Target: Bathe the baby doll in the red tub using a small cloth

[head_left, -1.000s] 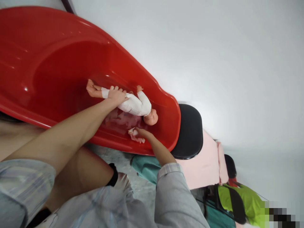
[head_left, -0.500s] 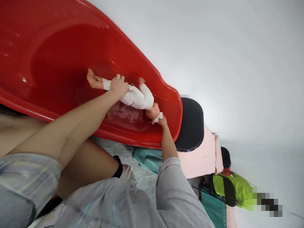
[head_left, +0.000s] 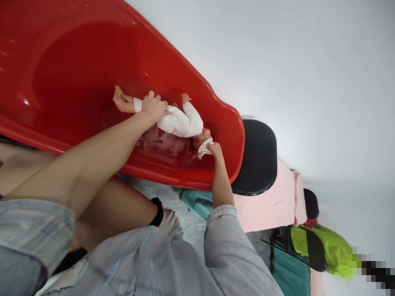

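Note:
A baby doll (head_left: 177, 121) in white clothes lies on its side in a red bathtub (head_left: 222, 123), its bare feet to the left and its head to the right. My left hand (head_left: 154, 107) is wrapped around the doll's hip and upper leg. Between the fingers of my right hand (head_left: 216, 149) is a crumpled white cloth (head_left: 205, 148), pressed against the doll's head and covering part of it. Under the doll, the tub's wet-looking floor shows a pale reflection.
Against the tub's right end stands a black chair (head_left: 257, 158). Beyond it are a pink-covered surface (head_left: 268, 201), teal fabric (head_left: 197, 201) and another person in a bright green top (head_left: 336, 248). A white wall (head_left: 293, 61) runs along the far side.
My right hand has moved the cloth up over the doll's head. My left hand keeps its hold on the doll. The camera view has shifted slightly.

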Demonstrator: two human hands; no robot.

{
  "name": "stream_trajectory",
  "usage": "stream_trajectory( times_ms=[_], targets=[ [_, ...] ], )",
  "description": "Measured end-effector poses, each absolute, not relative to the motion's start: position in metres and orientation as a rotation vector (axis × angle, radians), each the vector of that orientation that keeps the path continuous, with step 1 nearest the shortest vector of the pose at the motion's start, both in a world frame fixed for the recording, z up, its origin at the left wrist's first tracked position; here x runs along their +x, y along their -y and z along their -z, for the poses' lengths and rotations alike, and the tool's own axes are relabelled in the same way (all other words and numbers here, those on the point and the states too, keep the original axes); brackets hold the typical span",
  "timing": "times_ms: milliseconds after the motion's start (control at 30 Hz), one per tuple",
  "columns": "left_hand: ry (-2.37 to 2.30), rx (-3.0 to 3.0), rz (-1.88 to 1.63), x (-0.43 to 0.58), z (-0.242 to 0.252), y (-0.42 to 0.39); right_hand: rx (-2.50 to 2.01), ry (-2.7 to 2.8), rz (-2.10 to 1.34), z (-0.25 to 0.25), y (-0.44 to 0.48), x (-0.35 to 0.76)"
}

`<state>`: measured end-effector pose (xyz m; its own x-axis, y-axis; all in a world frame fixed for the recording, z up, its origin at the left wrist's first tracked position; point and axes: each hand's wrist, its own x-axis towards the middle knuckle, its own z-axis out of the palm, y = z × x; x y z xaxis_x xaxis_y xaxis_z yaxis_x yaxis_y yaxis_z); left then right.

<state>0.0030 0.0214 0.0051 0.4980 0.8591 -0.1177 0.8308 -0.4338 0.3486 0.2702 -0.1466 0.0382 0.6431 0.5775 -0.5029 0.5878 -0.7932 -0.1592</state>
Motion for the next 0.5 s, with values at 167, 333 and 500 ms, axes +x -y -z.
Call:
stream_trajectory(
  times_ms=[167, 333, 500],
  targets=[
    [-1.417, 2.388, -0.108, 0.001, 0.000, -0.024, 2.850, -0.993, 1.096, -0.039, 0.154, 0.273],
    [-1.385, 2.406, -0.085, 0.001, 0.002, -0.026, 2.790, -1.067, 1.231, -0.042, 0.159, 0.284],
    [-1.383, 2.388, -0.074, 0.000, -0.001, -0.024, 2.747, -1.166, 1.285, -0.043, 0.163, 0.284]
  ],
)
